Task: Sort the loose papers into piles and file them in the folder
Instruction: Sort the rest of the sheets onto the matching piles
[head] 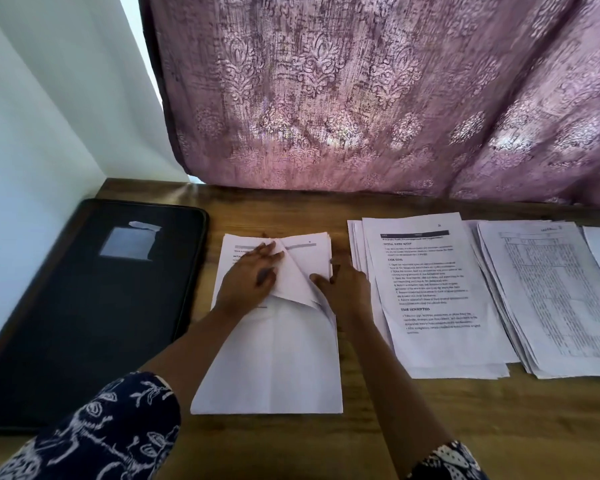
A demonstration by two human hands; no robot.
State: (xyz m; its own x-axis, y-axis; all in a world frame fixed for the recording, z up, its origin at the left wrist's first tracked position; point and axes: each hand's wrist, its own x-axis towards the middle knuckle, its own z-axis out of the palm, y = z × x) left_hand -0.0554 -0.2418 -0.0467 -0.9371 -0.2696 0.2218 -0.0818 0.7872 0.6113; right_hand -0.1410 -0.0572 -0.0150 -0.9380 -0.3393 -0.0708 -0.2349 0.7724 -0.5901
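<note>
Both flat: left hand (246,276) pressed the folded sheet (296,271) on the pile (274,362), right hand (344,286) rested at its three o'clock edge. Folder (84,313) lay at nine o'clock.

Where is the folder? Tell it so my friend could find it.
Find the wooden table under the purple curtain and go to its left end. The folder lies flat there, beside the paper pile. It is the only black thing, with a pale label on top.

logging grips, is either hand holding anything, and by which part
No clear grip. The left hand presses flat on the folded-over top sheet of the left pile; the right hand rests at that sheet's right edge; whether it pinches cannot be told.
</note>
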